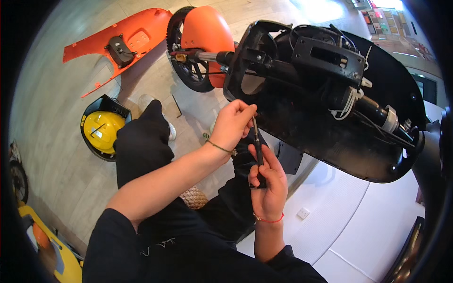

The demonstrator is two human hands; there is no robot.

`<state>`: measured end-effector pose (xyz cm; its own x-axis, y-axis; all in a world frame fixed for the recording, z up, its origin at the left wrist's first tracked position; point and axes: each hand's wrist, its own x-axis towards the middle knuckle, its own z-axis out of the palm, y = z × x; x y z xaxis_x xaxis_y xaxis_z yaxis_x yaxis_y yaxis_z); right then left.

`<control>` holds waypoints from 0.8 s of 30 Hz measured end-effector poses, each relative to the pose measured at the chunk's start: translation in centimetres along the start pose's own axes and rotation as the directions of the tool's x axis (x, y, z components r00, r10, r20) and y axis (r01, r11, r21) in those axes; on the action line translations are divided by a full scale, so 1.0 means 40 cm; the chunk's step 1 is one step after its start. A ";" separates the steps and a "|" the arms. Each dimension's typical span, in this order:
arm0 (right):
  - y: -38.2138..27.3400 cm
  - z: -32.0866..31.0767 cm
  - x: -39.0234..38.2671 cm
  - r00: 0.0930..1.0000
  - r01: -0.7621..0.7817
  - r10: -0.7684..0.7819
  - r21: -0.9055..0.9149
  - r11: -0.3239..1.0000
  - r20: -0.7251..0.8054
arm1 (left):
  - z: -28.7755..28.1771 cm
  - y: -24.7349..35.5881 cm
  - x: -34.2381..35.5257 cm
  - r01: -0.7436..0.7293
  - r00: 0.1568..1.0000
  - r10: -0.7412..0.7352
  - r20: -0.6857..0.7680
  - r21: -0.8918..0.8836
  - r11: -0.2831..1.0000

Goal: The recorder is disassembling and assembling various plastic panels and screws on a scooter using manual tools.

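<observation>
My right hand (269,181) is closed round the dark handle of a screwdriver (256,134), its shaft pointing up and away from me. At the screwdriver's tip my left hand (234,123) pinches thumb and finger together. Whatever small piece sits in that pinch is too small to make out. Just beyond both hands is a large black shell (306,122) of a scooter-like vehicle, with a dark tube, cables and white connectors (351,101) on it. The hands appear apart from the shell. To its left are a wheel (196,81) and an orange mudguard (207,29).
An orange body panel (134,42) lies on the floor at the far left. A yellow rounded shell (104,129) sits in a black holder, with a hex key on it. Another hex key (177,106) lies on the floor. A white surface (344,226) is at the right.
</observation>
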<state>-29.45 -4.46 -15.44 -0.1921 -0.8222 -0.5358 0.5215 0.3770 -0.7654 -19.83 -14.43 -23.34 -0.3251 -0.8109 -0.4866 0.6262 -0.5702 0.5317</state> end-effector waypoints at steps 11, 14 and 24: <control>0.001 0.018 -0.040 0.997 -0.044 0.004 -0.533 0.845 -0.077 | -0.052 -0.040 -0.057 0.098 0.989 -0.096 -0.115 0.016 0.995; 0.057 0.002 -0.039 0.992 -0.106 0.042 -0.618 0.779 -0.118 | -0.109 -0.096 -0.065 0.221 0.962 -0.213 -0.169 0.027 0.975; 0.179 -0.070 0.025 0.951 -0.066 -0.143 -0.632 0.772 -0.274 | -0.125 -0.233 0.044 0.262 0.952 -0.225 -0.210 0.170 0.950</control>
<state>-28.23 -1.38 -22.44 -0.4847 -0.7190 -0.4980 -0.1096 0.6148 -0.7810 -22.70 -9.86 -32.61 -0.3013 -0.6158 -0.7280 0.3894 -0.7764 0.4956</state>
